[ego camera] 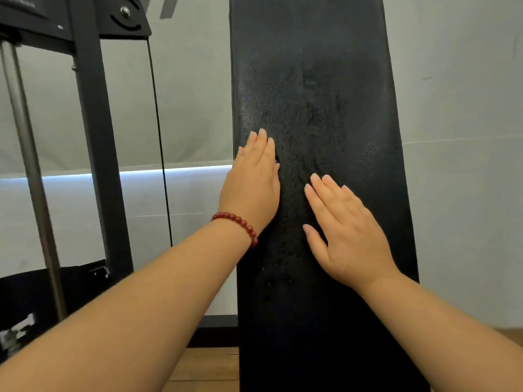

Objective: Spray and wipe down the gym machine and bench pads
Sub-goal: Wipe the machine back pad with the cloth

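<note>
A tall black bench pad (319,80) stands upright in the middle of the view, its surface speckled with wet droplets down the centre. My left hand (252,182), with a red bead bracelet on its wrist, lies flat with straight fingers on the pad's left edge. My right hand (345,233) lies flat on the pad a little lower and to the right, fingers straight and slightly spread. Neither hand holds anything. No spray bottle or cloth is in view.
A black gym machine frame (96,137) stands at the left with a steel guide rod (31,171) and a thin black cable (160,142). A pale wall lies behind. Wooden floor (206,369) shows at the bottom.
</note>
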